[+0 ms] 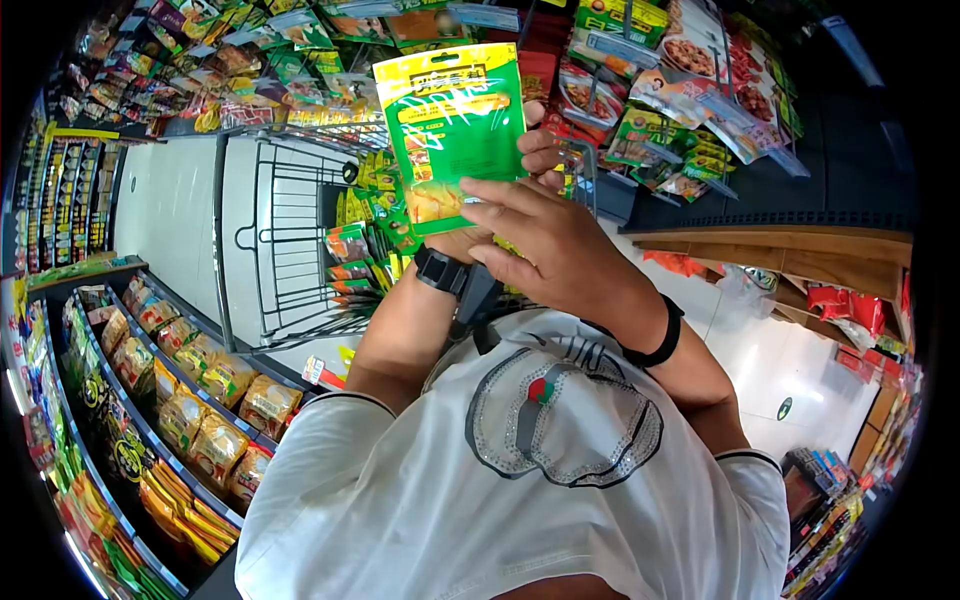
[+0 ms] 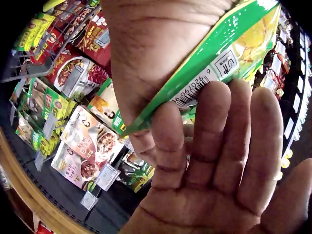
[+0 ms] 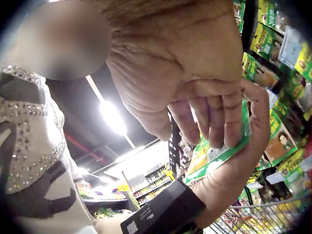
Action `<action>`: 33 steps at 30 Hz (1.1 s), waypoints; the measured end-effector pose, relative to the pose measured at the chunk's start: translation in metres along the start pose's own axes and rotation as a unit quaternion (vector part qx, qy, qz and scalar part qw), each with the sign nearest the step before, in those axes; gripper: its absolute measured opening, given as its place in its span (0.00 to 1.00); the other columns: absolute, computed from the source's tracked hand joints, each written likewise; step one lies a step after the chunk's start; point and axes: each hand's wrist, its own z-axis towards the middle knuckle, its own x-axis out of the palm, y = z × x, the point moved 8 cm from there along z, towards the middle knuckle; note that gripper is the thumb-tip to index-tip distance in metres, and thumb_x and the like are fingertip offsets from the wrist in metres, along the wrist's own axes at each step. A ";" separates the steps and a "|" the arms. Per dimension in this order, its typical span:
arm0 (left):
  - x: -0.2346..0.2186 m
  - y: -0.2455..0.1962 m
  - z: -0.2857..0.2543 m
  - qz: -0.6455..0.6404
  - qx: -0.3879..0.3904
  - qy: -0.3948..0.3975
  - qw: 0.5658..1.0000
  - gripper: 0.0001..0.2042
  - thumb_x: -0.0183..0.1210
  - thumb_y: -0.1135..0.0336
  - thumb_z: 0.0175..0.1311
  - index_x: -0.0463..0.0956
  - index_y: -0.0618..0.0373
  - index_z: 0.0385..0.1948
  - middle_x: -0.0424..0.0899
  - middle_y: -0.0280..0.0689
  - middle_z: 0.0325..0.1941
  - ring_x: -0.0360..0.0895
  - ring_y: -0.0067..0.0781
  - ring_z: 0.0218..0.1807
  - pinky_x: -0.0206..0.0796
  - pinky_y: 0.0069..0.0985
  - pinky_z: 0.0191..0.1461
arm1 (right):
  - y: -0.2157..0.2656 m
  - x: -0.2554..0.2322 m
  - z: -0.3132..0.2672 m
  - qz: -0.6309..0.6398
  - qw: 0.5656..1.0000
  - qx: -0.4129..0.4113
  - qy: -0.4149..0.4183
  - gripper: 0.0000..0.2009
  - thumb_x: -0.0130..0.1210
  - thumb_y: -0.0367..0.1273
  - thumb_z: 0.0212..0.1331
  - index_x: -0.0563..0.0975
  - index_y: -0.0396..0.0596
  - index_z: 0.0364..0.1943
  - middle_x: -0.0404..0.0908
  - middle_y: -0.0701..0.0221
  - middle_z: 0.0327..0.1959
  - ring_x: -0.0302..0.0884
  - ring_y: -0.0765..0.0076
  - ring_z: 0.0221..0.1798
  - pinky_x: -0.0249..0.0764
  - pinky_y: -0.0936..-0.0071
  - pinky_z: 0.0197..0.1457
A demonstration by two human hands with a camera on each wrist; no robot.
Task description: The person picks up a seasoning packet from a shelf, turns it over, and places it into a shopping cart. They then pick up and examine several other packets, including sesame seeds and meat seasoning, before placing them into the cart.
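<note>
A green and yellow snack pouch stands upright in front of the shirt, hang hole at the top. My left hand holds it from behind, its fingers curled round the right edge; the pouch hides most of the palm. My right hand reaches across the lower right corner, its extended fingers touching the front. In the left wrist view, these right fingertips lie beside the white barcode label. From the right wrist view, the left hand shows behind the pouch.
A metal shopping cart stands ahead, with more green and yellow pouches at its right side. Hanging packets fill the racks in front. Bagged goods line the left shelves, and a wooden-edged shelf runs along the right.
</note>
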 end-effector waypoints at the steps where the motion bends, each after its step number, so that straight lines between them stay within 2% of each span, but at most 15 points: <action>1: 0.001 0.000 0.000 0.011 0.003 -0.005 1.000 0.22 0.47 0.55 0.69 0.69 0.64 0.55 0.65 0.32 0.36 0.62 0.27 0.38 0.61 0.32 0.50 | -0.004 0.001 0.000 0.010 1.000 0.012 0.002 0.18 0.61 0.31 0.58 0.76 0.41 0.52 0.76 0.60 0.58 0.77 0.53 0.55 0.74 0.64 0.55; 7: -0.031 -0.004 0.001 0.005 0.021 -0.042 0.999 0.24 0.47 0.53 0.68 0.69 0.67 0.54 0.65 0.34 0.34 0.63 0.29 0.38 0.61 0.29 0.48 | -0.032 0.000 -0.010 0.044 0.998 0.052 0.006 0.20 0.58 0.31 0.59 0.74 0.42 0.56 0.77 0.59 0.56 0.76 0.52 0.57 0.73 0.64 0.58; 10: -0.047 -0.013 0.000 0.120 0.068 -0.103 0.985 0.24 0.46 0.53 0.70 0.69 0.69 0.53 0.69 0.37 0.38 0.63 0.30 0.39 0.61 0.25 0.48 | -0.052 0.005 -0.016 0.086 0.992 0.095 0.012 0.20 0.58 0.32 0.61 0.73 0.41 0.57 0.77 0.59 0.56 0.77 0.54 0.56 0.73 0.66 0.57; 11: -0.061 -0.022 -0.006 0.159 0.140 -0.216 0.953 0.20 0.45 0.54 0.73 0.74 0.67 0.42 0.78 0.43 0.37 0.72 0.37 0.39 0.69 0.31 0.42 | -0.064 0.008 -0.019 0.118 0.983 0.137 0.020 0.21 0.58 0.33 0.63 0.72 0.40 0.58 0.77 0.58 0.56 0.78 0.56 0.56 0.73 0.67 0.57; 12: -0.082 -0.030 -0.010 0.327 0.117 -0.247 0.904 0.19 0.45 0.55 0.73 0.75 0.66 0.41 0.78 0.42 0.36 0.73 0.36 0.38 0.70 0.31 0.42 | -0.079 0.010 -0.024 0.148 0.972 0.178 0.025 0.21 0.58 0.33 0.64 0.71 0.40 0.58 0.77 0.58 0.56 0.78 0.57 0.56 0.73 0.68 0.57; 13: -0.120 -0.045 -0.017 0.487 0.094 -0.266 0.826 0.18 0.45 0.55 0.74 0.75 0.65 0.39 0.79 0.41 0.36 0.75 0.35 0.36 0.71 0.31 0.41 | -0.094 0.012 -0.032 0.229 0.954 0.192 -0.019 0.22 0.56 0.37 0.67 0.70 0.40 0.60 0.78 0.63 0.54 0.79 0.66 0.53 0.73 0.70 0.55; 15: -0.128 -0.046 -0.011 0.530 0.084 -0.303 0.788 0.15 0.46 0.57 0.75 0.75 0.61 0.37 0.80 0.38 0.33 0.77 0.31 0.34 0.72 0.29 0.39 | -0.136 0.019 -0.051 0.357 0.893 0.267 -0.063 0.21 0.55 0.40 0.67 0.73 0.41 0.57 0.80 0.65 0.48 0.79 0.71 0.47 0.74 0.72 0.50; 16: -0.119 -0.034 -0.012 0.419 0.090 -0.329 0.842 0.13 0.47 0.58 0.75 0.75 0.58 0.36 0.80 0.36 0.32 0.78 0.29 0.32 0.73 0.27 0.38 | -0.149 0.018 -0.059 0.421 0.852 0.300 -0.085 0.20 0.55 0.42 0.68 0.74 0.41 0.55 0.81 0.66 0.44 0.79 0.73 0.44 0.75 0.73 0.47; 17: -0.127 -0.035 -0.014 0.417 0.089 -0.355 0.832 0.10 0.51 0.60 0.73 0.72 0.55 0.33 0.77 0.31 0.28 0.75 0.20 0.28 0.68 0.22 0.30 | -0.159 0.012 -0.067 0.423 0.837 0.329 -0.111 0.16 0.54 0.41 0.68 0.76 0.44 0.51 0.79 0.74 0.39 0.75 0.81 0.37 0.73 0.78 0.40; 20: -0.147 -0.042 -0.010 0.529 0.027 -0.323 0.784 0.10 0.54 0.60 0.72 0.71 0.53 0.32 0.75 0.27 0.25 0.72 0.18 0.24 0.66 0.20 0.27 | -0.218 0.016 -0.109 0.362 0.814 0.442 -0.106 0.12 0.54 0.40 0.69 0.78 0.46 0.43 0.77 0.79 0.32 0.70 0.85 0.31 0.69 0.80 0.34; 21: -0.142 -0.033 0.000 0.505 0.069 -0.309 0.803 0.09 0.55 0.60 0.72 0.70 0.50 0.30 0.72 0.24 0.23 0.67 0.13 0.22 0.59 0.16 0.24 | -0.223 0.016 -0.111 0.424 0.771 0.443 -0.170 0.10 0.53 0.38 0.69 0.77 0.47 0.36 0.73 0.82 0.28 0.66 0.87 0.28 0.65 0.80 0.30; 25: -0.123 -0.023 0.037 0.559 0.043 -0.282 0.778 0.09 0.54 0.59 0.71 0.71 0.52 0.34 0.71 0.23 0.26 0.63 0.11 0.25 0.58 0.16 0.27 | -0.239 -0.005 -0.110 0.489 0.736 0.403 -0.237 0.08 0.53 0.35 0.69 0.77 0.45 0.38 0.74 0.81 0.28 0.67 0.88 0.28 0.63 0.80 0.29; 28: -0.097 -0.022 0.068 0.570 0.091 -0.264 0.772 0.08 0.54 0.60 0.72 0.71 0.48 0.32 0.73 0.23 0.23 0.65 0.12 0.21 0.57 0.15 0.25 | -0.241 -0.037 -0.095 0.454 0.755 0.359 -0.309 0.09 0.53 0.35 0.69 0.78 0.44 0.40 0.74 0.82 0.28 0.67 0.88 0.29 0.64 0.81 0.30; 32: -0.086 -0.032 0.097 0.601 0.112 -0.236 0.755 0.08 0.53 0.59 0.73 0.74 0.52 0.37 0.75 0.25 0.27 0.67 0.13 0.25 0.59 0.17 0.27 | -0.233 -0.073 -0.075 0.395 0.813 0.327 -0.277 0.14 0.52 0.38 0.70 0.77 0.40 0.45 0.77 0.79 0.32 0.68 0.86 0.33 0.67 0.79 0.37; 33: -0.083 -0.032 0.102 0.583 0.106 -0.223 0.774 0.08 0.52 0.60 0.74 0.74 0.53 0.39 0.78 0.26 0.30 0.70 0.14 0.29 0.63 0.17 0.31 | -0.243 -0.071 -0.070 0.413 0.797 0.324 -0.299 0.16 0.52 0.39 0.69 0.78 0.39 0.49 0.78 0.78 0.33 0.69 0.85 0.35 0.68 0.78 0.39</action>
